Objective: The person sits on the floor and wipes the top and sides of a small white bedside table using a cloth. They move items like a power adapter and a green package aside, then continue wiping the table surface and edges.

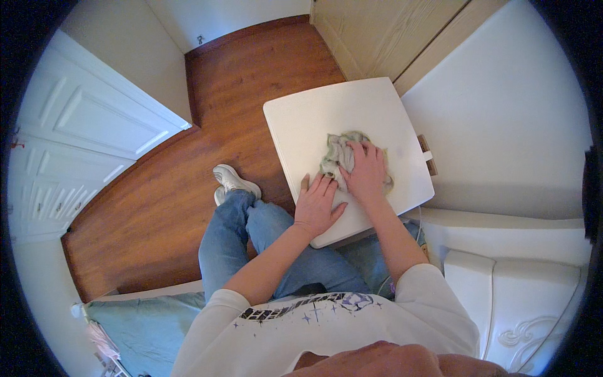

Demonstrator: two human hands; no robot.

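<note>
A crumpled grey-green cloth (340,151) with greenish edges lies bunched near the middle of a white tabletop (325,108). My right hand (366,172) is on top of the cloth, its fingers curled over the folds and its thumb along the near side. My left hand (318,205) lies flat on the table, with its fingertips at the cloth's near left edge and its thumb spread to the right. Part of the cloth is hidden beneath the right hand, and a bit of it shows past that hand's right side.
White panelled cabinet doors (99,118) stand at the left along the reddish-brown wood floor (165,226). Light wood panelling (372,33) and a pale wall (499,127) bound the table's far and right sides. A bed with a blue-green sheet (146,325) and white headboard (509,282) is around me.
</note>
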